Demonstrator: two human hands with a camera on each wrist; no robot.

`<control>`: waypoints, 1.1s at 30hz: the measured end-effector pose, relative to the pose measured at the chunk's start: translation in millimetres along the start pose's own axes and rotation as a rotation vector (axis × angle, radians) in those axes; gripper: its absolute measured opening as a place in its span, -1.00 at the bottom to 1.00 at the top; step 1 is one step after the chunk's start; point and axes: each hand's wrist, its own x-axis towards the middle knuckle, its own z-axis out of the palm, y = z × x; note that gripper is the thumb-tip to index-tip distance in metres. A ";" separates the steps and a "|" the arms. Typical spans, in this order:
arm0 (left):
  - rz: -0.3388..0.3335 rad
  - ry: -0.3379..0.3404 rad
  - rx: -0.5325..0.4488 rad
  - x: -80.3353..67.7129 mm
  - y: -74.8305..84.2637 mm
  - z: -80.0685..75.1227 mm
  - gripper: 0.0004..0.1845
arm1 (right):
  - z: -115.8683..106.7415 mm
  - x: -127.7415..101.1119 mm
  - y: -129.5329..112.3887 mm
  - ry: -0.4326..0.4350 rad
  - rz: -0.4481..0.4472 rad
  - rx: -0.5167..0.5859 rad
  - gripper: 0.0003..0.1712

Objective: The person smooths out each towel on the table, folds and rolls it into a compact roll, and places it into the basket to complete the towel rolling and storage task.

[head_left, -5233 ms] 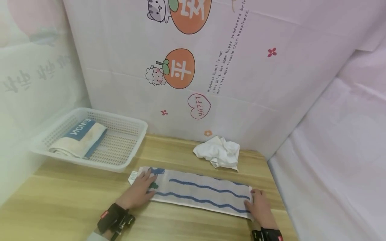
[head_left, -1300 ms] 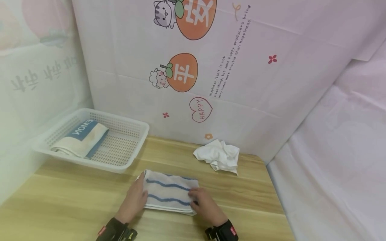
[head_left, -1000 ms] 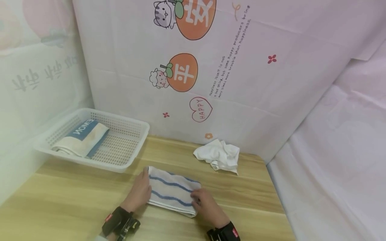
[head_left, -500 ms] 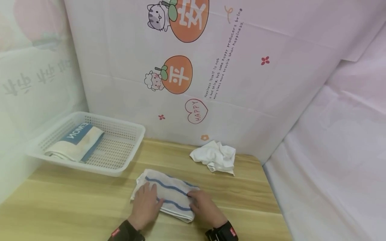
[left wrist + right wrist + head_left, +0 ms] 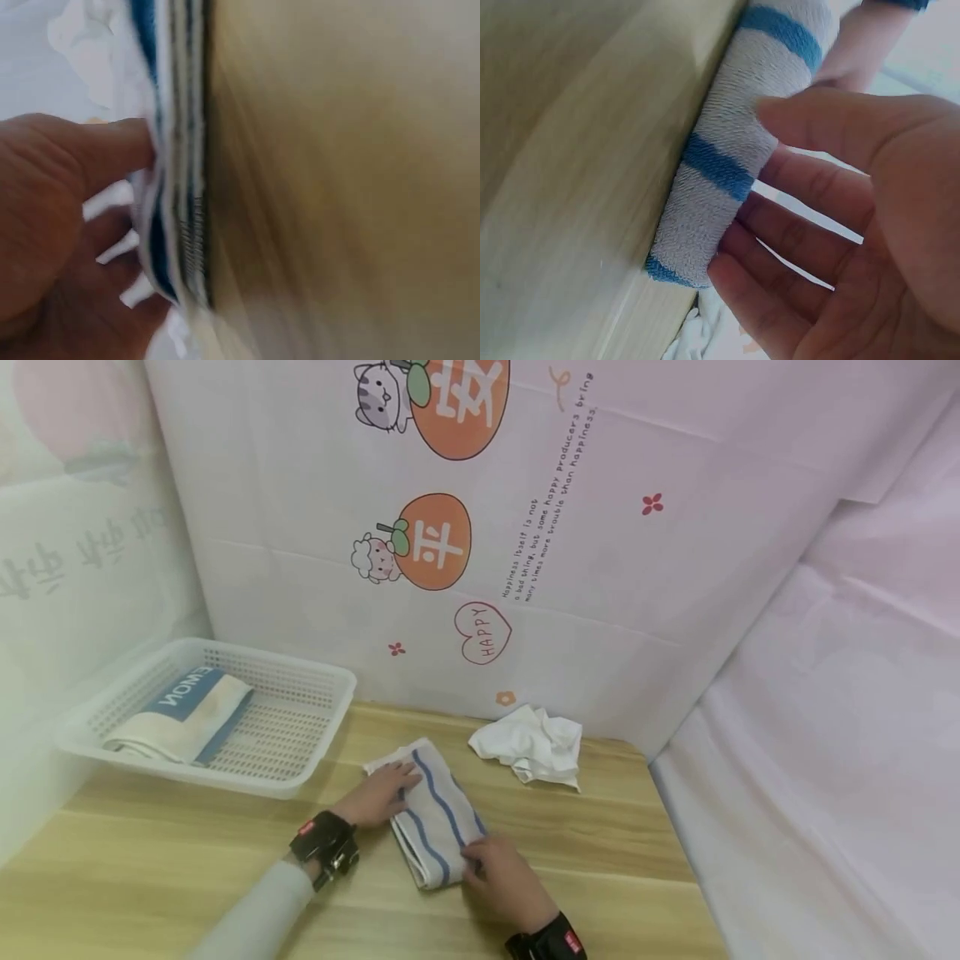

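Note:
A folded white towel with blue wavy stripes [image 5: 437, 817] lies on the wooden table [image 5: 150, 843], its long side running away from me. My left hand [image 5: 378, 795] rests flat on its far left end. In the left wrist view the thumb and fingers of that hand [image 5: 52, 225] lie against the towel's layered edge [image 5: 172, 225]. My right hand [image 5: 497, 870] touches the near end. In the right wrist view, its straight, spread fingers [image 5: 795, 247] press on the rolled fold of the towel [image 5: 735, 157].
A white perforated basket [image 5: 300, 752] stands at the back left and holds a folded cream and blue towel [image 5: 183, 714]. A crumpled white cloth [image 5: 528, 745] lies near the back wall. Printed sheets enclose the table at the back and on the right.
The long striped towel has been folded into a short bundle. In the last half second both hands have turned it about a quarter turn, and the left hand has moved to its far end.

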 end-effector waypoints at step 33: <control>0.145 0.172 0.019 -72.4 89.0 31.0 -0.74 | 25.2 5.0 -44.4 0.037 -0.044 -0.091 -0.83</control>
